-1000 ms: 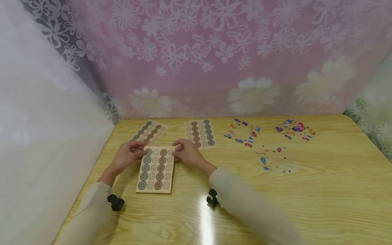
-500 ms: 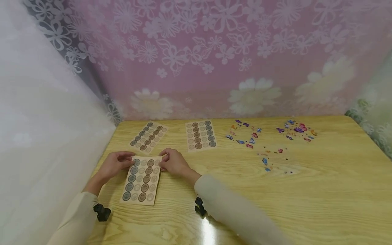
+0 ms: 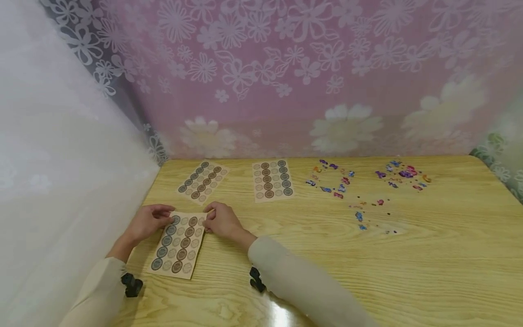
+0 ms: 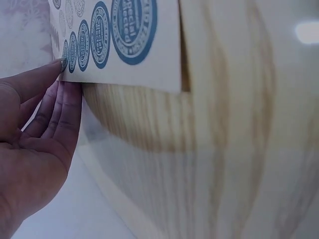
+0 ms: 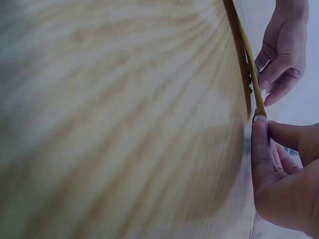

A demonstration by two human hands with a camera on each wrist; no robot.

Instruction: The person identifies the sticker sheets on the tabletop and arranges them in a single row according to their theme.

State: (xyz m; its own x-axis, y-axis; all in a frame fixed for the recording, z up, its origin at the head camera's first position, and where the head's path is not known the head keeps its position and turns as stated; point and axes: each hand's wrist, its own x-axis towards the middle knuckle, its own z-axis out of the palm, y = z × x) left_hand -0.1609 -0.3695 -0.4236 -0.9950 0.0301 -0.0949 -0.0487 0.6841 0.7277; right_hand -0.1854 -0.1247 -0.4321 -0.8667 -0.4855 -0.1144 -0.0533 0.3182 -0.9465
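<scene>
A tan sticker sheet (image 3: 177,245) with columns of round blue, brown and pale labels lies tilted at the table's near left. Its far left corner is pinched between thumb and fingers of my left hand (image 3: 148,222). My right hand (image 3: 224,221) pinches the far right corner. In the left wrist view the sheet's (image 4: 169,55) edge stands a little off the wood, with the left thumb on top and the fingers beneath. Edge-on in the right wrist view, the sheet (image 5: 246,52) runs between my left hand (image 5: 284,55) and my right hand (image 5: 286,169).
Two similar sticker sheets, one slanted (image 3: 202,181) and one nearly straight (image 3: 273,180), lie along the table's back left. Small shiny colourful stickers form a ring (image 3: 345,180), a cluster (image 3: 406,174) and a loose scatter (image 3: 359,216) to the right. A floral curtain (image 3: 286,113) hangs behind the table.
Both hands have brought the sheet left and nearer the body, away from the slanted sheet it partly covered. It has also turned slightly. The grip at both corners stays the same.
</scene>
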